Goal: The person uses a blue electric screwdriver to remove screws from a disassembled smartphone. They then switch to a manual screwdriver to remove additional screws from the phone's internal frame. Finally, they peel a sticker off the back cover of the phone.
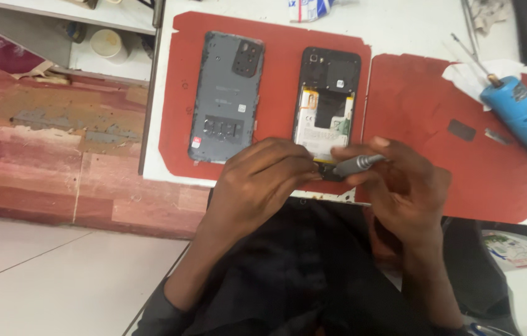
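Right hand: I am seeing my right hand (400, 186) at centre right of the frame, fingers curling tight around a grey screwdriver (358, 164), its tip pointing left at the phone's bottom edge.
Left hand: my left hand (263, 180) is sitting at centre frame, fingers bending down and pressing on the phone's lower end; whether they are pinching anything, I cannot tell.
Phone: the opened phone (327, 102) is lying upright at upper centre on a red mat (413, 99), battery showing.
Back cover: a grey cover (226, 96) is lying just left of it.
Blue tool: a blue tool (522, 118) is lying at upper right.
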